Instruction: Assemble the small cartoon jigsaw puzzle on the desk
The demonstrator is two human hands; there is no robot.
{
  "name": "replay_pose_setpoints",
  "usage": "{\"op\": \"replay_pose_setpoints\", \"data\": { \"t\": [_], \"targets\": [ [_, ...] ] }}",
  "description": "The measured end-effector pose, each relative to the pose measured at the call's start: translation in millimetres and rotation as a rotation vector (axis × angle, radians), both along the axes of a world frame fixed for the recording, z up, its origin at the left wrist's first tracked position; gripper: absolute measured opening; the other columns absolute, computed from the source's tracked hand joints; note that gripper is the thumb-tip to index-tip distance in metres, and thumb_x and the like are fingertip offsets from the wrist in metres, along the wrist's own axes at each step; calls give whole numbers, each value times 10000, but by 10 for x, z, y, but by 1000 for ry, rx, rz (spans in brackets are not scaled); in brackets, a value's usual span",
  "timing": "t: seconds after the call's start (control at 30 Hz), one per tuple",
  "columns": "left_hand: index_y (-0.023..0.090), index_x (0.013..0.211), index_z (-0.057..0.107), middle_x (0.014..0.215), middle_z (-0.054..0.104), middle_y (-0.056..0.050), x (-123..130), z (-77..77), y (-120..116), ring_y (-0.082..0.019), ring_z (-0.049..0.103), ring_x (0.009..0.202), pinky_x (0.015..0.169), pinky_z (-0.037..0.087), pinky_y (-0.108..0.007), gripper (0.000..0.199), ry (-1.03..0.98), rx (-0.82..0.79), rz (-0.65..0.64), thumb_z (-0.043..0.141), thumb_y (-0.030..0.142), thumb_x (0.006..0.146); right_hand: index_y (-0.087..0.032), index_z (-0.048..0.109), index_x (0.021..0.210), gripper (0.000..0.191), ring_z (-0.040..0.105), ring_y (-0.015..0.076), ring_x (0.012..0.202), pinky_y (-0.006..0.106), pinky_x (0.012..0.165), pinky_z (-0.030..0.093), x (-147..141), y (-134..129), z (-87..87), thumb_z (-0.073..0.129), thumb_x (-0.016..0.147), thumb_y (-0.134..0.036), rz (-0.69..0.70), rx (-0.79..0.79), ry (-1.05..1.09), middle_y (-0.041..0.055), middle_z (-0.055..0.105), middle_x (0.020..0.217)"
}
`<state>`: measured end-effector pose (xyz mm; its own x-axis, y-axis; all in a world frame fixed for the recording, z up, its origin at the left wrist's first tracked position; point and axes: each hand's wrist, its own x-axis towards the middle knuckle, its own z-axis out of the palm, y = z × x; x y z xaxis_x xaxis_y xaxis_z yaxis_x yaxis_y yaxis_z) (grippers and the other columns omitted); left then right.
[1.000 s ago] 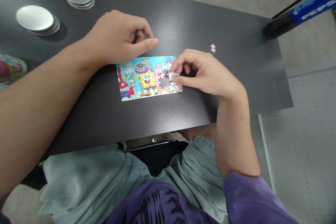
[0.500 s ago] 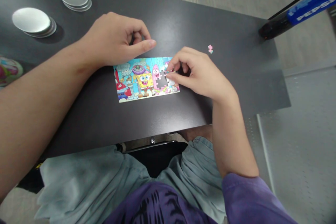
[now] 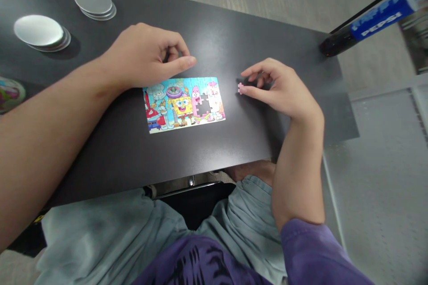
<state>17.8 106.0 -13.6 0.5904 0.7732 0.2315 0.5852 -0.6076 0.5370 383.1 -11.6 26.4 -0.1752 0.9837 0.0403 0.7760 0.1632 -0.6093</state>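
A cartoon jigsaw puzzle lies on the dark table, with a gap of bare tabletop right of its middle. My left hand rests at its upper left edge and covers a bit of it. Its fingers are loosely curled, thumb tip near the index finger, and I see nothing in them. To the right of the puzzle, my right hand has a small pink puzzle piece at its thumb tip. The index fingertip is just above the piece; the other fingers are curled back.
Two stacks of silvery discs, one nearer and one farther, stand at the left. A colourful round container sits at the left edge. A Pepsi bottle stands near the table's right end.
My right hand has moved right, away from the puzzle. The pink piece, which lay loose farther to the right, is now nearer the puzzle at my thumb. My left hand has barely moved.
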Motion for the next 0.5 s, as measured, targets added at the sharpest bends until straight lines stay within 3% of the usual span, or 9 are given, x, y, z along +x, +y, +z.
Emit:
{"op": "replay_pose_setpoints", "data": {
  "t": [0.13, 0.27, 0.5],
  "targets": [
    [237, 1140, 943, 792, 739, 31, 2, 4, -4, -152, 582, 718, 807, 378, -354, 605, 1, 7, 0, 632, 742, 1018, -346, 962, 1170, 251, 780, 335, 1001, 566, 1017, 685, 22, 3, -40, 1071, 965, -441, 18, -31, 11, 92, 886, 1273],
    [278, 1101, 922, 780, 757, 27, -8, -9, 22, -169, 586, 716, 790, 396, -378, 514, -18, 16, -13, 673, 720, 1023, -336, 930, 1083, 219, 764, 308, 953, 546, 994, 682, -33, -5, -7, 1069, 943, -431, 23, -46, 71, 73, 879, 1222],
    [351, 1009, 865, 640, 646, 50, -2, -8, 37, -209, 556, 636, 736, 388, -440, 408, -43, 12, -18, 704, 725, 1003, -366, 856, 999, 471, 816, 347, 1032, 522, 944, 709, -379, -66, 112, 1099, 959, -767, 45, -143, 268, 56, 905, 1067]
  ]
}}
